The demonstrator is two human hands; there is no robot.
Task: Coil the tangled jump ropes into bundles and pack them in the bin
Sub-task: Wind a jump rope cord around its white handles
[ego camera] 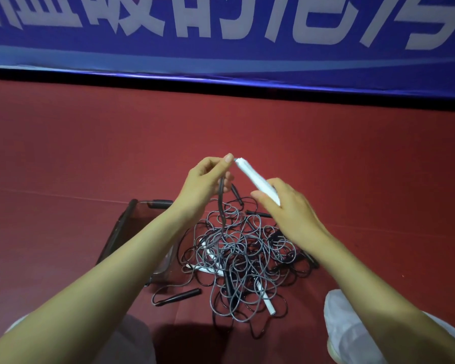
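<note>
red floor (90,153) carries a tangle of grey and black jump ropes (247,253), with a dark see-through bin (124,227) just beside it at nine o'clock, partly under the left forearm. above the pile, toward twelve o'clock, the right hand (284,206) curls round a white handle (250,176) tilted up and left, while the left hand (208,177) pinches the dark cord (222,200) by that handle's tip. a loose black handle (180,296) lies at seven o'clock, a second white handle (267,302) at six.
</note>
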